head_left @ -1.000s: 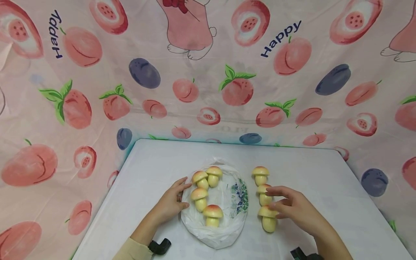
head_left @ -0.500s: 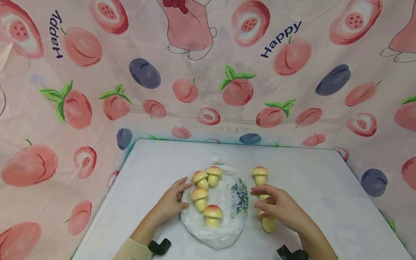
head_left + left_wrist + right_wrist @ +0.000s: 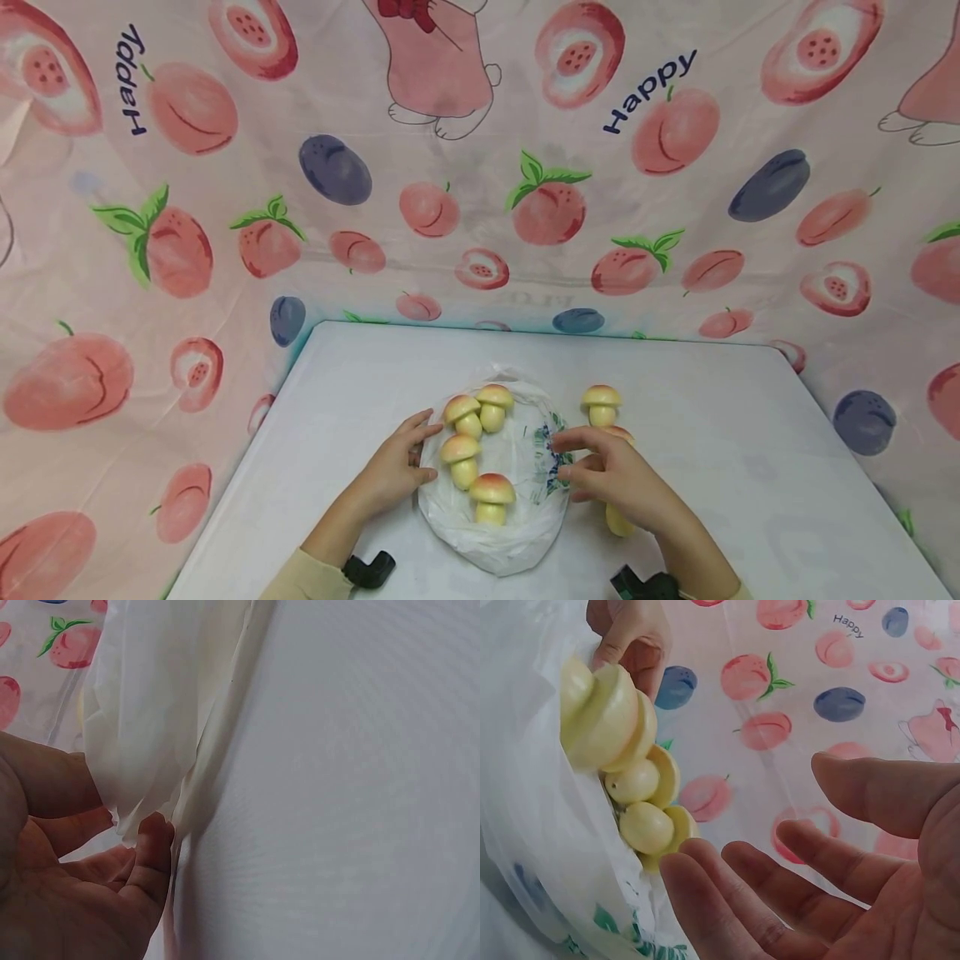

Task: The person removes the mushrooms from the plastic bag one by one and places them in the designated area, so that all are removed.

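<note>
A white plastic bag (image 3: 506,542) with a green and blue print lies spread in a round shape on the table. Several yellow model mushrooms (image 3: 459,450) with reddish caps rest in its left part. My left hand (image 3: 386,467) holds the bag's left edge; the left wrist view has the thin plastic (image 3: 150,712) between its digits. Over the bag's right rim is my right hand (image 3: 622,475), its loosely bent fingers (image 3: 705,900) spread with nothing between them. More mushrooms (image 3: 602,404) stand in a row right of the bag, partly hidden under the right hand.
The white table (image 3: 750,467) extends on both sides of the bag. Behind it hangs a pink fruit-print cloth (image 3: 465,167). Black wrist mounts (image 3: 369,570) sit on both wrists.
My right hand has moved left from the mushroom row to the bag's right rim, uncovering part of the row. The left hand, the bag and the mushrooms have stayed in place.
</note>
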The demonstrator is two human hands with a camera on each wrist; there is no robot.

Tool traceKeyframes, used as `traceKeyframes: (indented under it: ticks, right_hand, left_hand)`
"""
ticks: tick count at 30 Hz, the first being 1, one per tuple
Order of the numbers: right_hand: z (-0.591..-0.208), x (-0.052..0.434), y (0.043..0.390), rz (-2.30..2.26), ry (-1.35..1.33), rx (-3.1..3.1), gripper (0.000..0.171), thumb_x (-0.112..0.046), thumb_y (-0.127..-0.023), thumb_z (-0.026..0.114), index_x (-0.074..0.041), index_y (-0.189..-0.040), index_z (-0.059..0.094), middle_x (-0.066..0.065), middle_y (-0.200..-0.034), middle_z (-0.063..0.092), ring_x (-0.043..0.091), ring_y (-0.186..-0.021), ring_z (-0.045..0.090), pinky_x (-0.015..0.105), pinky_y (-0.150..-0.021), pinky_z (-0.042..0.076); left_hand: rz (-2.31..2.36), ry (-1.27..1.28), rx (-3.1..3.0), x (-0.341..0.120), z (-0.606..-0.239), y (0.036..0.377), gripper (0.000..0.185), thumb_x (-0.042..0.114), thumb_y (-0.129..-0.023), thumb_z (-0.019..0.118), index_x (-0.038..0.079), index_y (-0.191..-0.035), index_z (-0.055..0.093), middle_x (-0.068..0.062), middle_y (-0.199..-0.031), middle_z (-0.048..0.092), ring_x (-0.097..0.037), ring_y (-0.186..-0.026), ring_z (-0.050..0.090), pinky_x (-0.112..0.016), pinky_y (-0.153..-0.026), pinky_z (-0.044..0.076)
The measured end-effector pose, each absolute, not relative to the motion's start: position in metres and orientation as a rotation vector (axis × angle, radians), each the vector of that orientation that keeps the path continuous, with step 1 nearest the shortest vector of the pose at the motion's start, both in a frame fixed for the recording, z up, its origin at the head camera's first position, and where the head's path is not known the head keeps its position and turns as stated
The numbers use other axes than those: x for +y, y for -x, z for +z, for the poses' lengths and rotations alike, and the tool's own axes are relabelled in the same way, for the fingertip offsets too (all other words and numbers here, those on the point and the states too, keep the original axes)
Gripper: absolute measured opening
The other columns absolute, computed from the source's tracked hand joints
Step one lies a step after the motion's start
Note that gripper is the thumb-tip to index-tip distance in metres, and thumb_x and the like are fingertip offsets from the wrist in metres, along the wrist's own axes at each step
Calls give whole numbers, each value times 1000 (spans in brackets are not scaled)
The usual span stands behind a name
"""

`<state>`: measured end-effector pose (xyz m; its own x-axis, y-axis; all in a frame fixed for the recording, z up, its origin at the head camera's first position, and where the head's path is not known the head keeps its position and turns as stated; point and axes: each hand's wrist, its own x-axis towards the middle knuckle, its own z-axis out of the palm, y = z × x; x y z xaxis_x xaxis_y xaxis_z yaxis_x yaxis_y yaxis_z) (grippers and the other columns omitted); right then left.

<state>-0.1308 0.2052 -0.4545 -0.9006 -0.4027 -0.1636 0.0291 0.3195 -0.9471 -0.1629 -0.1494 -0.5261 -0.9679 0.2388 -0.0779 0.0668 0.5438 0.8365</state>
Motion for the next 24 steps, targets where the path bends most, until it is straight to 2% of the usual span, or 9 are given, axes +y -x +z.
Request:
traceKeyframes:
  ticks: [5, 11, 18, 24]
  right_hand:
    - [-458, 195, 130, -1625, 333, 2182, 54, -23, -100, 77, 6, -142, 60, 32, -150, 57, 44, -108, 74, 40, -77, 67]
    - [-465, 183, 131, -1638, 298, 2143, 55, -20, -99, 77, 7, -143, 59, 32, -152, 55, 40, -106, 75, 40, -78, 67]
    - [-470, 172, 129, -1649, 282, 2141, 51, -15, -99, 77, 7, -141, 60, 33, -150, 57, 37, -104, 75, 40, -77, 67]
    - [-478, 163, 129, -1684, 273, 2167, 48, -14, -98, 77, 6, -139, 62, 33, -147, 60, 33, -101, 77, 40, -74, 67]
  left_hand:
    - [1397, -243, 2596, -149, -526, 162, 70, -8, -84, 82, 11, -149, 64, -6, -174, 38, -32, -134, 61, -47, -105, 55]
    - [1391, -237, 2595, -149, -527, 163, 70, -7, -85, 82, 11, -150, 64, -6, -175, 37, -32, -136, 60, -49, -106, 54]
    - [1381, -223, 2596, -149, -527, 163, 70, -7, -85, 82, 13, -149, 64, -4, -174, 38, -27, -125, 63, -47, -103, 55]
    - [1367, -236, 2605, -149, -526, 163, 70, -6, -85, 82, 13, -150, 64, -5, -174, 38, -29, -128, 62, -48, -105, 54]
